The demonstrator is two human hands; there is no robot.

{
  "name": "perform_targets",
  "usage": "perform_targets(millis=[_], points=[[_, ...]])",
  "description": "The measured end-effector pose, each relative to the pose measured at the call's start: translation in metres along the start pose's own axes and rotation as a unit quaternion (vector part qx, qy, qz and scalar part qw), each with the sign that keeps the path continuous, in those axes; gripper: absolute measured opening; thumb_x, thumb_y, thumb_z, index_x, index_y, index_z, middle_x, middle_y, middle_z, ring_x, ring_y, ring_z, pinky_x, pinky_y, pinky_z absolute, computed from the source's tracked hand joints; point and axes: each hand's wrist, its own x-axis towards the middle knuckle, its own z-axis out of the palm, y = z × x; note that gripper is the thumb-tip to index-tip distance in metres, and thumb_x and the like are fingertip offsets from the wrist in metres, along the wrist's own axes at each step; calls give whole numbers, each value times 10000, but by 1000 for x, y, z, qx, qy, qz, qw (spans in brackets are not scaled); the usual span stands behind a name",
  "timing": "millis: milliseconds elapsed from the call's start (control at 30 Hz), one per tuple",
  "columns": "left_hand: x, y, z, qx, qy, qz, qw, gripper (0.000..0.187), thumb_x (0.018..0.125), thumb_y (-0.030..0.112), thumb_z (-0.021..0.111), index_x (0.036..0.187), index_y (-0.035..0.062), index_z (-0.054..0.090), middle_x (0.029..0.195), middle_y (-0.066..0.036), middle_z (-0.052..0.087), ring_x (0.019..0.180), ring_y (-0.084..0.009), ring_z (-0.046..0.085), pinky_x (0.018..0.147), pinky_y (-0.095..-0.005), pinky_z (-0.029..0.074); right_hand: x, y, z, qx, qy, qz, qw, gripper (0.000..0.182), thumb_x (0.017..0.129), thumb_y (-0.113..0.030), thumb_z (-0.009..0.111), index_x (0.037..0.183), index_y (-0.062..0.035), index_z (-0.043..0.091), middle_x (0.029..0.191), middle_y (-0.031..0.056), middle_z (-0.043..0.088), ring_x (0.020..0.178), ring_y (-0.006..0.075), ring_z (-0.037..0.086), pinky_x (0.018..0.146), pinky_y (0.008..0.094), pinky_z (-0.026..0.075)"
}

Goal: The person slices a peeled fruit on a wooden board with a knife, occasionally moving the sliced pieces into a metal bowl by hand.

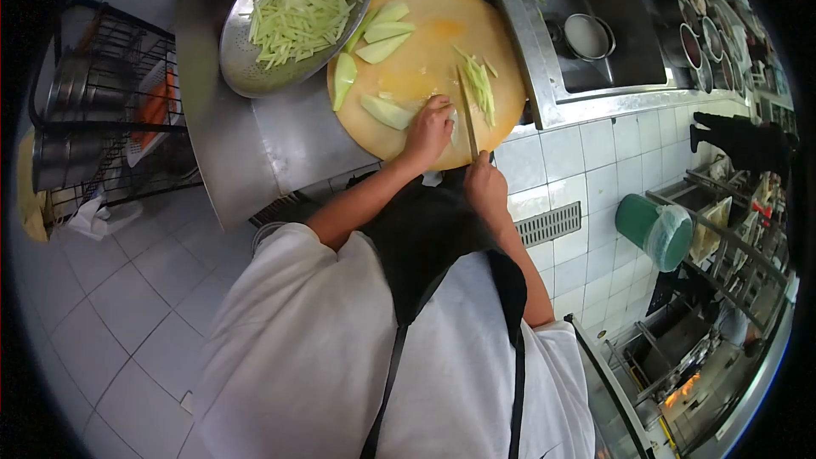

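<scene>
On a round yellowish cutting board (442, 42), my right hand (486, 187) grips the handle of a kitchen knife (467, 110), its blade pointing away from me across the board. Close to the left of the blade, the curled fingers of my left hand (432, 129) press on a pale green vegetable piece (455, 129), mostly hidden by the hand. Thin cut strips (481, 89) lie just right of the blade. A larger wedge (387, 111) rests left of my left hand, and several more wedges (387, 31) lie toward the board's far left.
A perforated metal bowl (236, 58) heaped with green strips (302, 17) overlaps the board's left side. A sink (612, 42) with a small pot (589, 36) is at right. A black wire rack (127, 127) stands left. Across the floor are a green bin (637, 225) and a person in dark clothes (748, 143).
</scene>
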Motion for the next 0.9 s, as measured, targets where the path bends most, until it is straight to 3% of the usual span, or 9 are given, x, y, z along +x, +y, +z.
perform_targets(millis=[333,433,533,633,733,900], points=[[-3,2,1,-6,8,-19,1000,243,808,10,688,1045,-35,712,1213,-157,650,1064,-356,651,909,-439,533,-27,13,-3,-9,-29,-33,999,132,942,-128,553,939,-6,504,667,229,656,629,422,678,568,513,547],[-2,-2,2,17,7,17,1000,301,806,-25,699,1106,-35,707,1206,-153,658,875,-295,712,799,-401,570,-16,12,5,-20,-33,-14,999,134,936,-121,554,944,1,501,666,238,653,637,427,679,572,519,545],[-2,-7,6,12,20,26,999,303,808,-23,706,1111,-35,702,1203,-154,657,864,-297,715,796,-395,572,-1,8,2,1,-7,-51,999,145,935,-123,551,949,11,496,670,248,653,645,433,681,580,529,546],[-6,-10,7,-21,13,-7,1000,263,819,-18,712,1081,-47,707,1189,-161,659,862,-293,721,787,-385,576,-1,4,6,5,-6,1,1000,149,941,-128,542,952,13,495,675,253,655,643,436,680,583,535,546],[-10,-11,4,-46,22,0,999,185,807,28,707,984,-23,729,1137,-151,674,969,-347,678,860,-429,546,-11,4,-1,-2,-13,-13,1000,149,943,-132,537,954,12,497,684,254,660,643,440,680,590,533,552],[-12,-10,6,-52,24,-1,998,159,809,27,708,957,-25,727,1090,-140,675,927,-341,680,825,-418,552,-24,9,3,-9,-41,-13,999,164,947,-141,540,967,17,502,685,255,661,645,446,678,589,540,546]])
